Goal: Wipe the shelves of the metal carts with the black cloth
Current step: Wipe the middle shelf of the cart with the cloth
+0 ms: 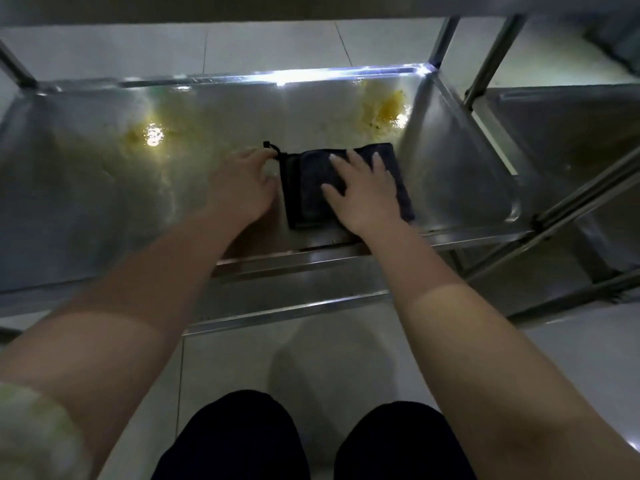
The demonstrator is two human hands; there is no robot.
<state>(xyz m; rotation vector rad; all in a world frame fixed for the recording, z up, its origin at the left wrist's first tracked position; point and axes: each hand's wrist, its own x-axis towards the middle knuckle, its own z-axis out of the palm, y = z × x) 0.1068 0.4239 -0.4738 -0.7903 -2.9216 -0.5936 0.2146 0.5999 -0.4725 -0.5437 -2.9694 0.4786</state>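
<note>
A folded black cloth (304, 192) lies on the steel shelf (86, 188) of a metal cart, right of the shelf's middle. My right hand (363, 192) lies flat on top of the cloth with straight, spread fingers. My left hand (242, 185) sits at the cloth's left edge, and its fingertips pinch the cloth's far-left corner by a small loop. Yellowish smears mark the shelf at the back left (145, 136) and the back right (384, 109).
A second metal cart (571, 133) stands close on the right, its posts and rails crossing the view. An upper shelf (242, 8) overhangs at the top. The shelf has a raised front lip (311, 258). White floor tiles and my dark-trousered knees are below.
</note>
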